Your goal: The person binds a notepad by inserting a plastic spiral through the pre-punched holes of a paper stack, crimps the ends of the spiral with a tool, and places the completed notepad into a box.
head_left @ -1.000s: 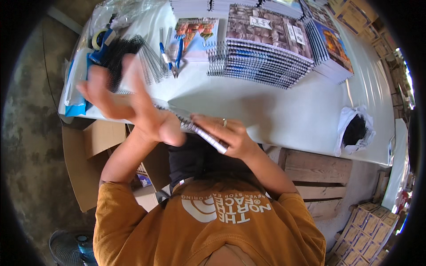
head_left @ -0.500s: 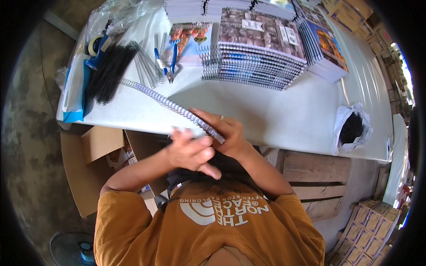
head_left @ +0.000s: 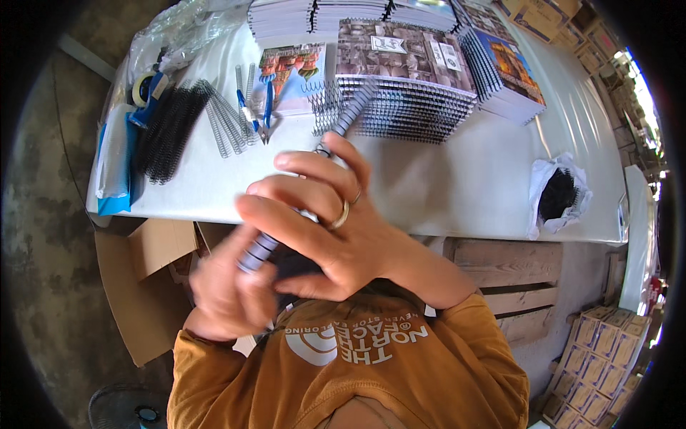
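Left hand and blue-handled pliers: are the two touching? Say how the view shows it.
Apart: in the head view, a stretch of white table shows between the left hand and the blue-handled pliers.

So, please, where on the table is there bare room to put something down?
The widest bare patch of the table lies between the notebook stack and the white bag. A smaller one lies between the black coils, the pliers and the right hand. Crowded: the left end, with coils, tape and blue packet, and the far side.
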A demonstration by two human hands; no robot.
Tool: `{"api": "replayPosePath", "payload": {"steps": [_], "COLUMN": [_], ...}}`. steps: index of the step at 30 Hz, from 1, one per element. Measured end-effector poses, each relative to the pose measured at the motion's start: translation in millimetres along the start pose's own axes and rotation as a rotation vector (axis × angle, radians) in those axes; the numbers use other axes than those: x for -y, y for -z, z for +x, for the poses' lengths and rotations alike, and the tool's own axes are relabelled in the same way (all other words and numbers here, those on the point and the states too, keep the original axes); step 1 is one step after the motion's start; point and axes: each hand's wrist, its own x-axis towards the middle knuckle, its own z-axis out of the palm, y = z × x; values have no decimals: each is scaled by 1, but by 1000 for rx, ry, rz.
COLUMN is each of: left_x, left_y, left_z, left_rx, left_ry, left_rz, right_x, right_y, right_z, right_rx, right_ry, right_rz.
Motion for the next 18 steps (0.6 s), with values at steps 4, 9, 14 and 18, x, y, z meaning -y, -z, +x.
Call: {"api": "replayPosePath", "payload": {"steps": [4,9,14,18], "left_x": [27,57,61,68], "left_y": [-9,-17,-13,-10], "left_z": [32,52,70,81], "left_rx": [-382,-192,-3,67], "left_ry": [273,301,161,83], "left_rz": [-264,-675,-637,-443], "right_x": [-27,-49,-43,-38], "right_y": [13,-5,-8,-15], "right_z": [17,1,-3,-4], "right_rx": [221,-112,-233,-256], "right_ry": [-715,-771,-844,-585], "right_rz": [467,706,717,184]}}
